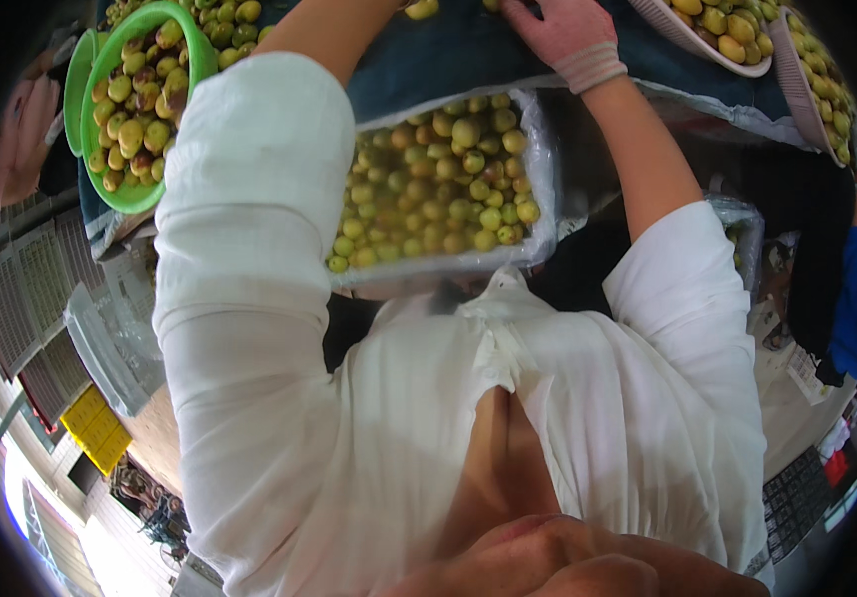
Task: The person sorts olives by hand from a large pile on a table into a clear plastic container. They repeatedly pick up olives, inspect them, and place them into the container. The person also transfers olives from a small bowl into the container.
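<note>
My right hand [566, 33], in a pinkish knit glove with a pale cuff, rests over the dark blue cloth [458, 56] at the top edge. Its fingertips are partly cut off beside a small yellow-green fruit [492, 4]; whether they grip it is unclear. My left hand is beyond the top edge; only its bare forearm shows, left of another yellow-green fruit [422, 9]. Nearer my body, below the cloth's edge, a plastic-lined crate [544, 224] holds many round green and brownish fruits, resembling jujubes. My left sleeve covers part of it.
A green plastic basket [204, 56] of mottled fruits stands at upper left, near more loose fruits [231, 30]. Two pale baskets [686, 41] [798, 89] of fruits are at upper right. Another person's blue garment [854, 306] shows at far right. A yellow crate [96, 429] lies lower left.
</note>
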`<state>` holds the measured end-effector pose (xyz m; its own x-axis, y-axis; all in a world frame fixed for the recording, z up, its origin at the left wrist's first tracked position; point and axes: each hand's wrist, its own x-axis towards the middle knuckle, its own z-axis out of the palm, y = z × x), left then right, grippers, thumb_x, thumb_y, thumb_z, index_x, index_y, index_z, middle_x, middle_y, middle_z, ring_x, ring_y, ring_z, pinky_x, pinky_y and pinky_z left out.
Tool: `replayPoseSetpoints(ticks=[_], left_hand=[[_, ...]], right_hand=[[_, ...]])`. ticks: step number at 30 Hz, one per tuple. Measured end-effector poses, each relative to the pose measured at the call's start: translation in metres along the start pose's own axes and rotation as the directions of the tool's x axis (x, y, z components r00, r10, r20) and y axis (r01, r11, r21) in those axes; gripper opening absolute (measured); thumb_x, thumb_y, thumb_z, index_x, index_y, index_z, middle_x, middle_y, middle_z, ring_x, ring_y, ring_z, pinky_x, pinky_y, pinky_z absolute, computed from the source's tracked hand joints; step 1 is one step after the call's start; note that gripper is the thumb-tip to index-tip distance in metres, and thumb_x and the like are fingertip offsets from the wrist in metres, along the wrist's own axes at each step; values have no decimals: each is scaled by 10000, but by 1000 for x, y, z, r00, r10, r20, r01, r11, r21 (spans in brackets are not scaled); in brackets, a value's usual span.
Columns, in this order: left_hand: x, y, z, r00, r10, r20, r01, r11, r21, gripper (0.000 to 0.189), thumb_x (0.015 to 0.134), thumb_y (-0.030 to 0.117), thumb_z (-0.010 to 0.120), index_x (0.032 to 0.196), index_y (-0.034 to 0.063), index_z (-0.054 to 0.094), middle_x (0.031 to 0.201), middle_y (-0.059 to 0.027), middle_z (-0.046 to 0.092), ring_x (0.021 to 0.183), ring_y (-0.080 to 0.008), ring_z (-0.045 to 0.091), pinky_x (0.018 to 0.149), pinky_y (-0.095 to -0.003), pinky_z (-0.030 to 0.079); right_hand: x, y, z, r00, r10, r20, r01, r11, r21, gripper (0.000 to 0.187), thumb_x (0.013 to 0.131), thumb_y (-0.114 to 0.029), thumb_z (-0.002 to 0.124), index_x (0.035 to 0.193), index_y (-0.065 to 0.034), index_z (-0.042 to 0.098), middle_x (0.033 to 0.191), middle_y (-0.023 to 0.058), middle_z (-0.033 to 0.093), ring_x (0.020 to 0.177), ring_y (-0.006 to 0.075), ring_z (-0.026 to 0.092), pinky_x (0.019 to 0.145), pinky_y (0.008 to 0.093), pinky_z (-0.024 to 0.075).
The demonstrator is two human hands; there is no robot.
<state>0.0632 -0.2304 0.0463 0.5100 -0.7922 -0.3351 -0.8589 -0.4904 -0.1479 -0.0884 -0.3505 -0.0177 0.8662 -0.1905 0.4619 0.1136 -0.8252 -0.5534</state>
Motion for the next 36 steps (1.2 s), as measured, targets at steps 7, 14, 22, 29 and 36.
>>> replayPoseSetpoints(ticks=[7, 14, 22, 29, 36], left_hand=[[5, 25, -10, 992, -96, 85, 98, 995, -14, 359, 886, 328, 643, 1209, 175, 670, 1199, -91, 679, 1114, -279, 657, 887, -459, 531], [-15, 36, -22, 988, -93, 126, 104, 992, -76, 306, 907, 331, 610, 1123, 149, 727, 1071, -80, 730, 1018, -253, 700, 806, -456, 554], [-61, 25, -23, 993, -74, -89, 18, 860, -509, 342, 880, 340, 640, 1137, 123, 703, 1062, -119, 720, 865, -258, 719, 756, -407, 562], [-214, 9, 96, 794, -68, -604, -401, 687, -606, 430, 729, 182, 843, 1125, 106, 693, 1133, -105, 668, 1082, -257, 619, 966, -379, 495], [-247, 15, 215, 940, -327, 97, 307, 685, -661, 545, 786, 444, 745, 1270, 227, 619, 1317, -177, 534, 1168, -366, 573, 981, -426, 494]], right_hand=[[16, -11, -4, 892, 249, 377, -170, 958, -230, 381, 855, -387, 672, 1166, -168, 659, 1115, 89, 679, 1081, 288, 631, 916, 398, 509], [25, -3, -2, 767, 281, 577, -294, 953, -73, 352, 827, -369, 709, 1102, -149, 705, 1075, 116, 716, 1007, 306, 665, 884, 394, 519], [10, -17, -8, 966, 170, 196, -178, 984, 26, 319, 823, -330, 708, 1031, -89, 721, 1011, 159, 700, 940, 341, 655, 845, 417, 519], [-51, -47, 18, 765, -475, 436, 379, 878, 290, 350, 854, -401, 691, 1076, -130, 686, 994, 105, 696, 879, 286, 694, 791, 368, 564], [-92, -42, 95, 614, -98, 783, 184, 983, -21, 464, 847, -315, 675, 1282, -177, 592, 1308, 94, 559, 1162, 327, 570, 998, 414, 468]])
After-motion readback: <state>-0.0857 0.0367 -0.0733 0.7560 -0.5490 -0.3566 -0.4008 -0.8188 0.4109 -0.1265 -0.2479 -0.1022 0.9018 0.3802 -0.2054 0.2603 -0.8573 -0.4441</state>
